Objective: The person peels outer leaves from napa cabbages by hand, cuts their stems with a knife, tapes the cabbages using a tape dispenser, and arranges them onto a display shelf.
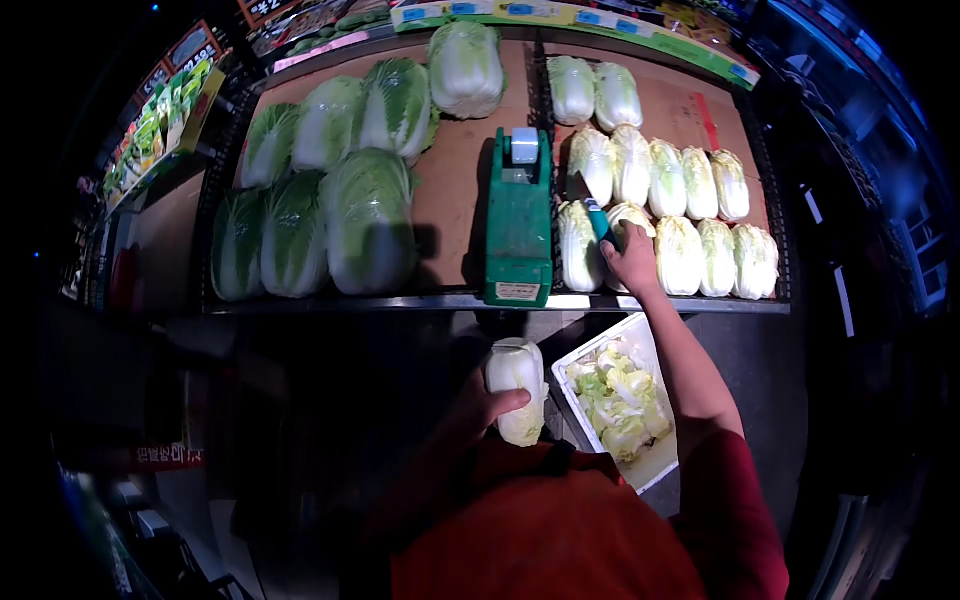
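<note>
A small napa cabbage [517, 365] is in my left hand [503, 402], held close to my body with the thumb across its side. My right hand [633, 262] reaches over the display and is closed around a knife with a teal handle [598, 219], its dark blade pointing away from me. The fingers of that hand also lie on a napa cabbage in the front row [630, 213], partly hidden by them. Beside it stand more trimmed cabbages, one on the left [579, 250] and one on the right [678, 257].
A green tape dispenser [518, 235] stands mid-display. Larger wrapped cabbages [369, 222] lie to its left. Smaller ones fill rows behind my right hand. Below the display's metal edge [400, 304], a white crate [657, 469] holds loose cabbage leaves [622, 400].
</note>
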A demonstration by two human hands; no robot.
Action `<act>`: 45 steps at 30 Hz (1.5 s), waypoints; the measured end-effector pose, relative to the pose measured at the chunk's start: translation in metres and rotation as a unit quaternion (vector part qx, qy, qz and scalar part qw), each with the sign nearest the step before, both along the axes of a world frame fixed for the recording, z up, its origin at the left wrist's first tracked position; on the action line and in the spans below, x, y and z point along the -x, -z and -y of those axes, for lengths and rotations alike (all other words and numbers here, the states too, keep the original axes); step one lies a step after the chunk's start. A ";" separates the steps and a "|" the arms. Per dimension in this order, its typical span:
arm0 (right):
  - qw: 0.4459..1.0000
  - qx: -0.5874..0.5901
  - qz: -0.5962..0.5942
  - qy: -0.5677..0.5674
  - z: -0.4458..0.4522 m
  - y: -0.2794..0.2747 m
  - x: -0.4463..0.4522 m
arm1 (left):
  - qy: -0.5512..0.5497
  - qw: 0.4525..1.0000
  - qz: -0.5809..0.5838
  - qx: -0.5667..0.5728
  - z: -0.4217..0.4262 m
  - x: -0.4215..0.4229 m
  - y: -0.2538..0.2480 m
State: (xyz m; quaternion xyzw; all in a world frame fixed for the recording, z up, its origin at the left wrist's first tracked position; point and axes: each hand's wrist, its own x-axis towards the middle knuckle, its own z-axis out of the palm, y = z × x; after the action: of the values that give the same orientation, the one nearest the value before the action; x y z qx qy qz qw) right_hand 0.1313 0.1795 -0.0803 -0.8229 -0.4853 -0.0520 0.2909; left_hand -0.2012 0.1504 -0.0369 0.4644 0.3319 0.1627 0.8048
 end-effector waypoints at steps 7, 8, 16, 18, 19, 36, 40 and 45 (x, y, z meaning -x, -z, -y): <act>0.995 0.101 0.017 -0.004 -0.022 -0.004 -0.013 | -0.024 0.996 0.070 0.056 -0.008 -0.010 -0.013; 0.995 0.050 -0.081 0.001 -0.021 0.009 -0.025 | -0.013 0.995 0.079 0.060 -0.008 -0.012 -0.013; 0.588 -0.266 -0.763 -0.041 0.113 -0.055 0.037 | 0.045 0.990 0.133 0.029 0.008 -0.046 -0.006; 0.675 -0.197 -0.710 -0.043 0.155 -0.049 0.046 | 0.080 0.995 0.053 -0.038 0.016 -0.064 -0.010; 0.733 -0.144 -0.664 -0.018 0.174 -0.051 0.055 | 0.098 0.992 0.014 -0.074 0.020 -0.071 -0.011; 0.997 0.049 -0.052 0.018 0.325 -0.064 0.097 | 0.186 0.892 -0.028 -0.411 0.118 -0.144 -0.006; 0.994 0.072 -0.072 0.038 0.340 -0.059 0.100 | 0.198 0.860 -0.042 -0.468 0.130 -0.145 -0.003; 0.991 0.068 -0.093 0.063 0.353 -0.023 0.107 | 0.219 0.844 -0.048 -0.487 0.142 -0.142 -0.001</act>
State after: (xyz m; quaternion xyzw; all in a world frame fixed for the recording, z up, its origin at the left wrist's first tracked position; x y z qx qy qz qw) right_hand 0.0242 -0.1740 -0.0573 -0.8710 -0.4058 0.0398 0.2742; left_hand -0.0592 0.0086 -0.0363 0.8643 0.1379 0.1002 0.4733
